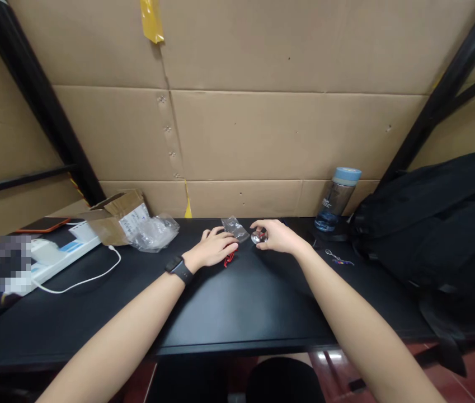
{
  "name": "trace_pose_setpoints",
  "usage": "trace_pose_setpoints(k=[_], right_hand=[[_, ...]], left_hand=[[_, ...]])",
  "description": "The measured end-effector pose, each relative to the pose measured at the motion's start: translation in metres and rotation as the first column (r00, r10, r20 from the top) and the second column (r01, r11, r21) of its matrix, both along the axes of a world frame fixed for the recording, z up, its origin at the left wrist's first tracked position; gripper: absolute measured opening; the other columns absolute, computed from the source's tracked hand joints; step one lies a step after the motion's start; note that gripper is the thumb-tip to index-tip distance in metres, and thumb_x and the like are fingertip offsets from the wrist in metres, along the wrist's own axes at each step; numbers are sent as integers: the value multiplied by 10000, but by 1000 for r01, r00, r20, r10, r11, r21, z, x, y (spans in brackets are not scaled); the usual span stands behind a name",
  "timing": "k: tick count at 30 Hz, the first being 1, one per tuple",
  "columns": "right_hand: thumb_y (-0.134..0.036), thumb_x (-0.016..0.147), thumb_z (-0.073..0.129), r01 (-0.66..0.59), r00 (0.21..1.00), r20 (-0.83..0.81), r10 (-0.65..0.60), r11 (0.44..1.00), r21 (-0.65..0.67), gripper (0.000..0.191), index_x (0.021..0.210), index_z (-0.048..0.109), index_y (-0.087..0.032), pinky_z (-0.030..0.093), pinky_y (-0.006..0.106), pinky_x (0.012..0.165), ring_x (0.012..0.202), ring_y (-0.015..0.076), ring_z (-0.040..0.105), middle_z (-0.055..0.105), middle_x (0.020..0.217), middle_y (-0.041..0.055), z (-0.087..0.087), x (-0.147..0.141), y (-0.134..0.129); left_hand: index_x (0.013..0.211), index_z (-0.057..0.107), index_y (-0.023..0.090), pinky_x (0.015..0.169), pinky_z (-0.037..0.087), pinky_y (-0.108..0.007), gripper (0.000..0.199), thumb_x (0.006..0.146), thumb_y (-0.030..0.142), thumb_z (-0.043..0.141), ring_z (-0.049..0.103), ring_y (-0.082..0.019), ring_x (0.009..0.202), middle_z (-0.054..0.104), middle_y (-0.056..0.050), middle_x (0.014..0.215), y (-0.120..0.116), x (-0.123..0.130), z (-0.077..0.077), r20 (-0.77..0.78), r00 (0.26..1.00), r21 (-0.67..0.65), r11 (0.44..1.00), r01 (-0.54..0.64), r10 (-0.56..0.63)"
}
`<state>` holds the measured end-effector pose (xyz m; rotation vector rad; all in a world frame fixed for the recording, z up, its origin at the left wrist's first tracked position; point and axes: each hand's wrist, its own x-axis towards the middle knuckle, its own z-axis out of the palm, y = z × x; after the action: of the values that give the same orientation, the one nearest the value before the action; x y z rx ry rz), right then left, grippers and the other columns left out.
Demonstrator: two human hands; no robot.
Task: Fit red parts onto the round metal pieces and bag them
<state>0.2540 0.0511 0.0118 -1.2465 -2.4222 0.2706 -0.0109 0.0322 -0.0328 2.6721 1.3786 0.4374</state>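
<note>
My left hand (216, 247), with a dark watch on its wrist, lies palm down with its fingers spread over the black table. Under its thumb and fingertips a red cord (229, 258) partly shows, and a small clear plastic bag (235, 229) lies just beyond and touches the fingers. To the right, my right hand (278, 235) curls its thumb and fingers around a small round shiny object (259, 237) with some red in it. The bag lies between the two hands.
On the left stand an open cardboard box (113, 218), crumpled clear plastic (155, 232) and a white power strip (67, 252) with a cable. A blue-lidded bottle (335, 200), a thin colourful cord (340, 259) and a black backpack (438, 229) are at right. Cardboard stands behind.
</note>
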Motion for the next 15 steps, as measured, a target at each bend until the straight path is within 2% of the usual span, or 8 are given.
trace_pose_setpoints(k=[8,11,15], right_hand=[[-249,646,775,0,997,81,6,998,-65,320,962,724,-260,458,232,663,742,171,667,748,868,-9,2,-2,-5],[-287,647,789,-6,995,100,14,997,-80,313,952,727,-253,460,236,676,749,173,668,748,872,-3,3,-2,-6],[-320,656,791,-1,991,132,10,997,-72,292,930,726,-244,462,240,690,761,176,669,747,876,6,4,-2,-7]], left_hand=[[1345,585,422,1098,254,-598,448,1020,576,319,290,-352,1427,516,-8,1483,-25,19,6,-11,994,51,992,113,-112],[1400,529,401,1092,263,-593,451,1022,558,339,295,-348,1429,504,-23,1499,-28,18,6,-3,993,82,990,119,-119],[1338,593,390,1086,258,-590,434,1031,542,326,304,-361,1417,551,-4,1464,-25,14,4,-29,991,68,989,131,-129]])
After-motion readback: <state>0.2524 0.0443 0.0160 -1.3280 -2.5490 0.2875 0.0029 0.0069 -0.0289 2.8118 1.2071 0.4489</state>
